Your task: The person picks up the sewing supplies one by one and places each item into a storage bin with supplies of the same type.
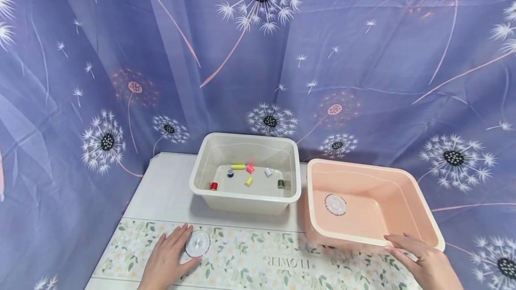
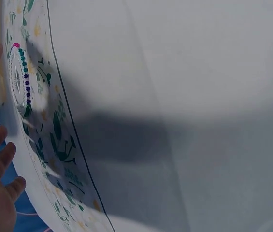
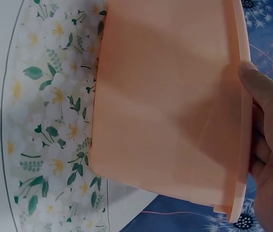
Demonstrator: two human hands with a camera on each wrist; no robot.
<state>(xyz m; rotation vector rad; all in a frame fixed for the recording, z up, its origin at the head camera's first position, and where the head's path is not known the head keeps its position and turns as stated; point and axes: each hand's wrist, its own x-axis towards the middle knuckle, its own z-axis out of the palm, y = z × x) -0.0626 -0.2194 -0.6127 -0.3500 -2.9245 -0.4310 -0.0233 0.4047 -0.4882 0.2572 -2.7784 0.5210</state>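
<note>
On the flowered strip of the table lies a wheel of coloured-head sewing pins (image 1: 198, 244), a round clear disc with bead-like heads around its rim. My left hand (image 1: 171, 256) is spread at its left side, fingers near the far edge and thumb near the close edge. In the left wrist view the pin wheel (image 2: 18, 79) shows beyond the thumb. At the near right rim of a peach plastic bin (image 1: 346, 236), my right hand (image 1: 423, 261) pinches the rim, thumb outside and fingers over it. A second pin wheel (image 1: 335, 204) lies inside that bin, toward its left.
A grey-white bin (image 1: 246, 205) stands left of the peach one. Several thread spools lie scattered in it, including a red spool (image 1: 214, 186) and a green spool (image 1: 281, 184). A blue dandelion-print curtain (image 1: 225, 102) hangs close behind and beside the table.
</note>
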